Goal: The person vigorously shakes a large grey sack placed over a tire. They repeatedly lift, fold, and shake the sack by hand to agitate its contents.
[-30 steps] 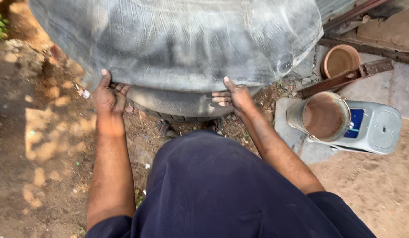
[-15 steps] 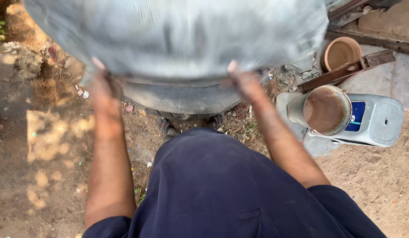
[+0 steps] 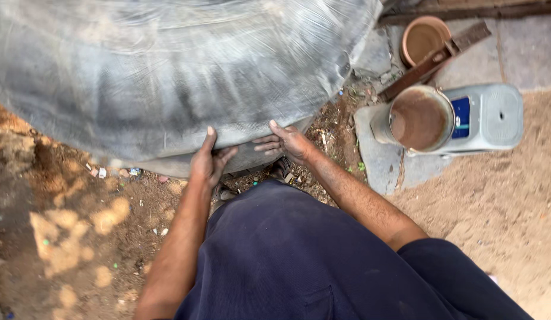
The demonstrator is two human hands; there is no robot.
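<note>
A very large grey rubber tyre [image 3: 169, 77] with a dusty, scuffed surface fills the top of the head view and stands on bare earth. My left hand [image 3: 209, 160] presses against its lower edge, thumb on the tread and fingers curled under the rim. My right hand [image 3: 287, 142] grips the same lower edge just to the right, fingers spread toward the left hand. Both forearms reach forward over my dark blue trousers [image 3: 299, 255].
A rusty round tin [image 3: 419, 118] lies against a pale grey plastic can [image 3: 483, 118] on a stone slab at right. Behind them lie a clay pot [image 3: 425, 37] and a rusty metal bar [image 3: 432, 59]. Brown soil with litter spreads left; sand lies at right.
My hands have come closer together along the tyre's lower edge, toward the middle. The tyre now fills more of the view and has shifted left.
</note>
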